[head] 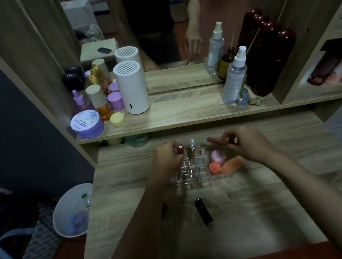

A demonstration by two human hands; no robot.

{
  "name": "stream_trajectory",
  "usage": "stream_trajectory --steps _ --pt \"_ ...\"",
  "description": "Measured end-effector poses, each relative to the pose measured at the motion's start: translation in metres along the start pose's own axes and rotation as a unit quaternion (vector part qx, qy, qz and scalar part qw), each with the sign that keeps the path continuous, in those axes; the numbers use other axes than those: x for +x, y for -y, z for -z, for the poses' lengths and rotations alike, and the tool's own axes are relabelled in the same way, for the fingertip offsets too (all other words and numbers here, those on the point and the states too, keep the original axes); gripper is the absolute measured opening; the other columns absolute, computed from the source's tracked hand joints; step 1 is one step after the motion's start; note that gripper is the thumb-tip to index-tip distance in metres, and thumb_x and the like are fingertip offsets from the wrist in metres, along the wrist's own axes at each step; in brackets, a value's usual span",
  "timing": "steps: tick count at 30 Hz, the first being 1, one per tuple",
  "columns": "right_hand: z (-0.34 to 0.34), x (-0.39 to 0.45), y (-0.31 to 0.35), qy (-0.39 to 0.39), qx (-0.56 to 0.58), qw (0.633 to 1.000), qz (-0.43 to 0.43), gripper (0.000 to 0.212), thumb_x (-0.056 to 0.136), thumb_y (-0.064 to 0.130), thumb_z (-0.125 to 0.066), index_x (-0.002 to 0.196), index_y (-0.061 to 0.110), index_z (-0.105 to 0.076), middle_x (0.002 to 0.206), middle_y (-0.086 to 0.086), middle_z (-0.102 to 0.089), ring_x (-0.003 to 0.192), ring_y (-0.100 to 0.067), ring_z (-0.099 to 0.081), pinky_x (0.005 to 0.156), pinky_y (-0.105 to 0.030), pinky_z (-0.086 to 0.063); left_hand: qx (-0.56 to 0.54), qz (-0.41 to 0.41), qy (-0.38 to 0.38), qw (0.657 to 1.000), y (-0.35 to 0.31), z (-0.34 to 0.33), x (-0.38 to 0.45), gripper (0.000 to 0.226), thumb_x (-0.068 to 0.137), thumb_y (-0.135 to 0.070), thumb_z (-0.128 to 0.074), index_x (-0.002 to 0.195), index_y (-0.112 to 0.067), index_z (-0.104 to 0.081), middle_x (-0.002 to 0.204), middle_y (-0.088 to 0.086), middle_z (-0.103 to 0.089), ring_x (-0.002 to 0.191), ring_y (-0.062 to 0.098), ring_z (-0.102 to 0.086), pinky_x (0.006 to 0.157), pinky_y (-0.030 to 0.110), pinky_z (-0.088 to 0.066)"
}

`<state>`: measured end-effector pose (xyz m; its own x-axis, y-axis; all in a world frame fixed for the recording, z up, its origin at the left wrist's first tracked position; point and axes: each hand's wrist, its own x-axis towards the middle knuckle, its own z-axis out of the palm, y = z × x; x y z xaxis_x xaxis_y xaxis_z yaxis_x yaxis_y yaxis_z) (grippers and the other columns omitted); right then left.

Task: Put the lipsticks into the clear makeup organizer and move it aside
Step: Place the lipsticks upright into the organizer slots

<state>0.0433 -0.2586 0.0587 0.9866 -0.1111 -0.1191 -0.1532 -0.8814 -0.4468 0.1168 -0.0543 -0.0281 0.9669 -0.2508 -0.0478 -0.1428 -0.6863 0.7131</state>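
The clear makeup organizer [195, 172] sits mid-table, a grid of small cells. A slim tube with a clear cap [192, 147] stands in a back cell. My left hand [167, 159] grips a red lipstick [180, 149] upright over the organizer's back left cells. My right hand [245, 145] hovers at the organizer's back right, fingers curled; whether it holds anything is unclear. A black lipstick [204, 210] lies on the table in front of the organizer. Another dark item [164, 207] peeks out beside my left forearm.
A pink jar [218, 156], a coral jar [214, 167] and an orange tube [231, 164] lie in the organizer's right section. The shelf above holds jars, bottles, a white cylinder [133, 88] and a spray bottle [234, 75]. A bin [72, 210] stands on the floor at left.
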Motion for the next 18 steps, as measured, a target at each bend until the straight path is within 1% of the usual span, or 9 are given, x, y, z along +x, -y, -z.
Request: stream_trajectory --steps 1,3,7,10,12,14,16,17,18 --pt "-0.006 0.007 0.005 0.012 -0.016 1.0 0.0 0.023 0.08 0.009 -0.065 0.102 0.014 -0.07 0.102 -0.013 -0.073 0.097 -0.029 -0.064 0.082 -0.04 -0.052 0.003 0.001 -0.001 1.0 0.0 0.0 0.0 0.022 0.076 -0.009 -0.07 0.097 -0.007 -0.065 0.09 0.012 -0.071 0.076 0.02 -0.061 0.066 0.026 -0.045" --pt "-0.017 0.016 0.012 0.039 -0.045 0.998 0.004 0.025 0.079 0.007 -0.065 0.102 0.014 -0.07 0.107 -0.014 -0.071 0.104 -0.031 -0.063 0.088 -0.043 -0.052 0.005 -0.001 -0.001 1.0 0.001 0.001 -0.003 0.026 0.077 -0.01 -0.07 0.103 -0.006 -0.065 0.096 0.013 -0.072 0.078 0.017 -0.06 0.07 0.028 -0.047" --pt "-0.034 0.024 0.02 0.057 -0.074 0.996 0.006 0.026 0.072 0.002 -0.069 0.097 0.01 -0.071 0.101 -0.014 -0.072 0.099 -0.03 -0.064 0.081 -0.039 -0.054 -0.001 -0.021 -0.011 1.0 0.007 0.012 -0.017 0.032 0.082 -0.012 -0.068 0.112 -0.005 -0.063 0.109 0.009 -0.067 0.095 0.016 -0.061 0.081 0.026 -0.05" --pt "-0.044 0.028 0.021 0.07 -0.084 0.994 0.019 0.021 0.078 0.001 -0.062 0.095 0.011 -0.07 0.098 -0.014 -0.072 0.094 -0.028 -0.066 0.076 -0.035 -0.055 0.024 -0.056 -0.043 0.997 0.022 0.024 -0.039 0.02 0.085 -0.01 -0.062 0.105 -0.006 -0.062 0.104 0.008 -0.063 0.088 0.009 -0.053 0.074 0.019 -0.042" --pt "-0.048 0.03 0.022 0.066 -0.099 0.992 0.035 0.023 0.081 0.001 -0.059 0.097 0.013 -0.071 0.099 -0.014 -0.072 0.094 -0.029 -0.066 0.077 -0.038 -0.053 0.039 -0.069 -0.051 0.996 0.034 0.032 -0.059 0.013 0.087 -0.01 -0.061 0.1 -0.01 -0.062 0.096 0.001 -0.061 0.082 0.006 -0.052 0.068 0.013 -0.041" --pt "-0.051 0.034 0.023 0.066 -0.105 0.991 0.051 0.028 0.08 -0.001 -0.057 0.098 0.015 -0.072 0.102 -0.014 -0.072 0.095 -0.03 -0.066 0.079 -0.039 -0.052 0.038 -0.069 -0.034 0.996 0.046 0.037 -0.078 0.006 0.088 -0.012 -0.059 0.094 -0.013 -0.062 0.09 -0.004 -0.061 0.078 0.008 -0.057 0.065 0.015 -0.048" --pt "-0.056 0.037 0.023 0.068 -0.098 0.991 0.063 0.026 0.082 0.001 -0.057 0.097 0.015 -0.073 0.105 -0.014 -0.07 0.096 -0.03 -0.066 0.081 -0.039 -0.052 0.057 -0.048 0.016 0.997 0.056 0.039 -0.091 0.006 0.089 -0.019 -0.058 0.091 -0.015 -0.063 0.089 -0.001 -0.065 0.08 0.013 -0.06 0.072 0.028 -0.055" --pt "-0.059 0.037 0.023 0.069 -0.101 0.99 0.068 0.024 0.084 0.003 -0.057 0.098 0.015 -0.072 0.107 -0.014 -0.069 0.097 -0.029 -0.065 0.083 -0.039 -0.051 0.076 -0.033 0.048 0.995 0.06 0.038 -0.096 0.009 0.089 -0.023 -0.058 0.092 -0.016 -0.063 0.091 -0.001 -0.066 0.083 0.014 -0.06 0.076 0.033 -0.056" --pt "-0.062 0.037 0.023 0.071 -0.107 0.989 0.069 0.022 0.086 0.005 -0.057 0.099 0.015 -0.072 0.109 -0.014 -0.068 0.098 -0.029 -0.065 0.084 -0.039 -0.052 0.095 -0.018 0.075 0.992 0.064 0.036 -0.099 0.012 0.088 -0.028 -0.059 0.094 -0.018 -0.062 0.095 -0.001 -0.066 0.086 0.014 -0.06 0.079 0.034 -0.056"
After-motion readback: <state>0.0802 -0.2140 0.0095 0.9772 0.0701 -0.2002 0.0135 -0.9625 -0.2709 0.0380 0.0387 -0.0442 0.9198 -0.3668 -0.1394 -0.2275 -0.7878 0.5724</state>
